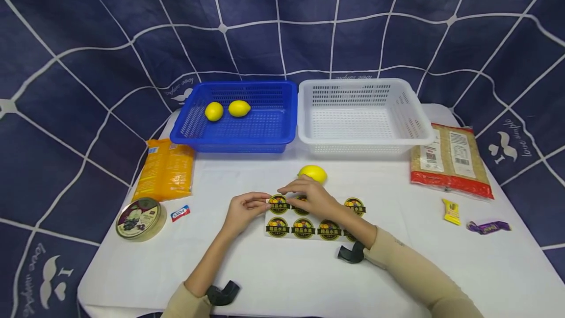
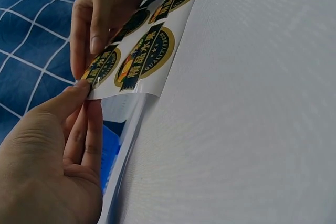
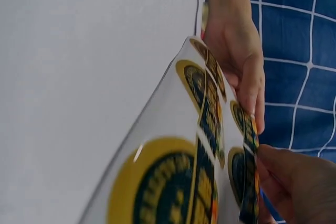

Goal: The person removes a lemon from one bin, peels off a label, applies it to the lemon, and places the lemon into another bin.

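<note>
A white sheet of round black-and-gold stickers (image 1: 303,227) lies on the table in the head view, its corner tilted up in the wrist views. My left hand (image 1: 243,212) pinches that left corner, thumb on top and fingers beneath. From the far side my right hand (image 1: 314,199) holds the sheet's edge beside the corner sticker (image 2: 101,66), its thumb (image 3: 275,156) at the edge. The right forearm hides some stickers. A yellow lemon (image 1: 312,172) lies just beyond the right hand.
Behind stand a blue basket (image 1: 229,147) with two lemons and a white basket (image 1: 366,149). An orange packet (image 1: 165,171), a round tin (image 1: 140,220) and a small wrapped sweet (image 1: 180,213) lie left. Right are a grain bag (image 1: 454,158), a yellow packet (image 1: 451,211) and a purple-wrapped sweet (image 1: 489,227).
</note>
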A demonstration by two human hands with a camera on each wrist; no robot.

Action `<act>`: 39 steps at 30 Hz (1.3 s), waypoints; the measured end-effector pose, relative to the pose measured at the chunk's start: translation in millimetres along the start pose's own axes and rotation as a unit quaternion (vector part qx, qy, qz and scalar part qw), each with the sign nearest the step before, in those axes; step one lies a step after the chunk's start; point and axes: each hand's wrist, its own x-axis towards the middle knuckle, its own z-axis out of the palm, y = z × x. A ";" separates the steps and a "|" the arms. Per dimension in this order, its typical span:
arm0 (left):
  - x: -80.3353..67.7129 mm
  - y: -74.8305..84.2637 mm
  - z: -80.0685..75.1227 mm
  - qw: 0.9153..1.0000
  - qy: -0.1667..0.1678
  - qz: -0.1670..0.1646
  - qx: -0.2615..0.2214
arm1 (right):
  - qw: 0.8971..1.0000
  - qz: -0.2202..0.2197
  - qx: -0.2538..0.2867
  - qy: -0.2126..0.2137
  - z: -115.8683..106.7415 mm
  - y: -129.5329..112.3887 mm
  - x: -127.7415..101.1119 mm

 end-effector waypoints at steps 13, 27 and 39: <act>-0.3 -1.6 0.3 1.000 -0.010 0.020 -0.003 | 0.996 0.060 0.053 0.028 6.5 1.3 5.4; 0.1 -5.8 -1.5 0.999 -0.047 0.004 -0.024 | 0.979 0.126 0.152 0.045 7.8 7.3 2.8; 0.1 -5.4 -1.4 0.998 -0.051 -0.004 -0.033 | 0.973 0.136 0.181 0.045 5.8 5.6 2.7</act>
